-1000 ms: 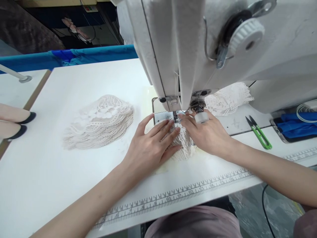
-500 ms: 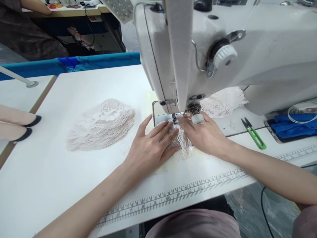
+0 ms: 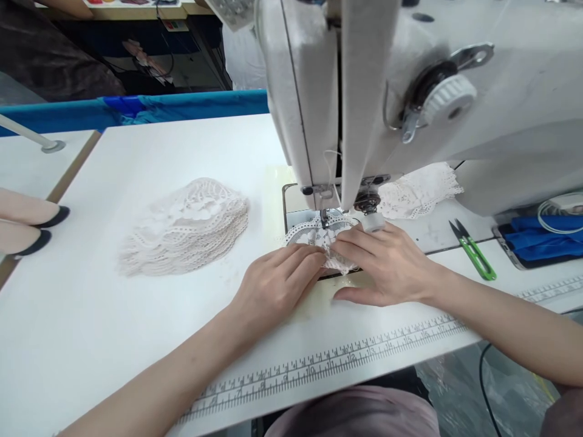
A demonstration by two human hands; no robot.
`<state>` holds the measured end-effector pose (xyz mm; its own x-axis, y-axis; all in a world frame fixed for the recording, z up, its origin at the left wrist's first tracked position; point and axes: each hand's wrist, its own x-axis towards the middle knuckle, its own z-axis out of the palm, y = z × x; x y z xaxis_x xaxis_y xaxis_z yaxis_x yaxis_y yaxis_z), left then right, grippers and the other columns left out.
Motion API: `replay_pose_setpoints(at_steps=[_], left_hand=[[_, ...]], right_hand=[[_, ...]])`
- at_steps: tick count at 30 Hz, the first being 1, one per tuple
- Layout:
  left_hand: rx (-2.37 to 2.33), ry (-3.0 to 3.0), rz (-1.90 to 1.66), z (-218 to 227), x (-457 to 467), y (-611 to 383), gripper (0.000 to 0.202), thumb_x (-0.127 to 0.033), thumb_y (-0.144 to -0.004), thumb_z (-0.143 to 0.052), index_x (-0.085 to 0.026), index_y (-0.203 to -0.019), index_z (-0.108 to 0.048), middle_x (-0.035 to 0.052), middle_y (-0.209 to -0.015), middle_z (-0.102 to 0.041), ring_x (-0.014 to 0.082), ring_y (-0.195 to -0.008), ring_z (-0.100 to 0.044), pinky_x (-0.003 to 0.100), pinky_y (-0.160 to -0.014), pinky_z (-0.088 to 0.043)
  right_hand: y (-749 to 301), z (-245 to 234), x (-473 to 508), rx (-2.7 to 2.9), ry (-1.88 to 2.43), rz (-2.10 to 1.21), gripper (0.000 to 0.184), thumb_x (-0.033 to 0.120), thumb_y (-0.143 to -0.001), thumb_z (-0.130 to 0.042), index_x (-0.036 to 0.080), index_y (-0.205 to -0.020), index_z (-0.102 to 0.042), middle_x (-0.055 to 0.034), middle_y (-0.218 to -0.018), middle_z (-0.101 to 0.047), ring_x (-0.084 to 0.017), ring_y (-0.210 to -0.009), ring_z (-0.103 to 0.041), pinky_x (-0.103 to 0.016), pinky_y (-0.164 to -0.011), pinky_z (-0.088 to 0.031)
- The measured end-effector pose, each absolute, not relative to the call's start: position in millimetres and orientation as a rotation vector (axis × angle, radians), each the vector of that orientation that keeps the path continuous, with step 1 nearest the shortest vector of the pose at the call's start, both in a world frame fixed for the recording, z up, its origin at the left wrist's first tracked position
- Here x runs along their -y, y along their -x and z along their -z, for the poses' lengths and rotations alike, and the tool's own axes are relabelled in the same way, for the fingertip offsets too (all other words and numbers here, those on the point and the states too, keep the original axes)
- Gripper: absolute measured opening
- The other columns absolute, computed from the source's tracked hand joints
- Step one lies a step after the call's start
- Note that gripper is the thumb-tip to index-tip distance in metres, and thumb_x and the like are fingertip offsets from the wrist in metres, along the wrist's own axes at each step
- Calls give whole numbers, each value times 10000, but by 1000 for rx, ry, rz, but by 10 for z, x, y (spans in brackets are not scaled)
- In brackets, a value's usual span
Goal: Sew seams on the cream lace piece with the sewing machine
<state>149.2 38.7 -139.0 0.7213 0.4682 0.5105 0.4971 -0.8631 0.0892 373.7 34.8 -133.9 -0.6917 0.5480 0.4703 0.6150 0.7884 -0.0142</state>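
A piece of white scalloped lace (image 3: 314, 232) lies under the presser foot (image 3: 323, 218) of the white sewing machine (image 3: 305, 103). At the lace's near left edge, my left hand (image 3: 280, 279) has its fingers pressed together on the fabric, thumb mostly hidden beneath. My right hand (image 3: 387, 264) rests flat on the lace's right side, fingers stretched forward and thumb spread out on the table. Part of the lace is covered by both hands. To the left sits a stack of lace pieces (image 3: 191, 227); more white lace (image 3: 419, 188) lies behind the machine head.
Green thread snips (image 3: 476, 255) lie right of my right hand, beside a tray with blue cloth (image 3: 546, 237). A printed ruler (image 3: 314, 373) runs along the table's front edge. Two flesh-coloured, black-tipped forms (image 3: 27, 221) stick in from the left. Another person (image 3: 50, 54) is at the back left.
The lace under the foot now lies flatter, its scalloped edge showing. My left fingers have drawn together and nearer to me; my right hand has shifted slightly back, its thumb now spread.
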Motion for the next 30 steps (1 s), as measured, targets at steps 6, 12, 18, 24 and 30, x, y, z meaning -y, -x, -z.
replay_pose_setpoints(at_steps=[6,12,18,24,30], left_hand=[[831,2780,691,1404,-371,-1506,335,-206,-898,-576,-80,-1208,-571,161,-1199,-676,276,-1045,-651,385,-817,-563],[769,2774,512,1419,-366,-1454,384,-140,-912,-496,-62,-1279,-573,156,-1274,-636,285,-1223,-577,427,-1016,-498],[739,2769,500,1401,-369,-1461,370,-139,-917,-487,-43,-1261,-584,166,-1247,-650,298,-1201,-595,473,-1052,-482],[706,2701,450,1394,-390,-1476,333,-154,-935,-459,-50,-1216,-607,154,-1240,-655,275,-1177,-615,463,-1032,-498],[738,2729,463,1389,-432,-1476,338,-144,-932,-449,-61,-1217,-613,156,-1244,-648,276,-1171,-620,493,-1026,-499]], right_hand=[[-3705,1367,-340,2496,827,414,237,48,-911,-494,166,-936,-698,5,-987,-749,-135,-895,-651,-288,-822,-460],[-3712,1363,-338,2482,721,421,187,81,-913,-551,159,-910,-720,-15,-940,-765,-143,-938,-684,-299,-903,-504],[-3707,1366,-351,2474,718,434,233,75,-922,-525,182,-863,-723,-1,-931,-768,-132,-907,-696,-311,-904,-527],[-3708,1377,-356,2470,724,448,207,70,-908,-541,164,-877,-723,-1,-929,-766,-128,-913,-691,-296,-906,-521],[-3712,1380,-374,2472,724,453,190,67,-910,-548,150,-896,-718,-5,-945,-767,-134,-935,-697,-299,-891,-531]])
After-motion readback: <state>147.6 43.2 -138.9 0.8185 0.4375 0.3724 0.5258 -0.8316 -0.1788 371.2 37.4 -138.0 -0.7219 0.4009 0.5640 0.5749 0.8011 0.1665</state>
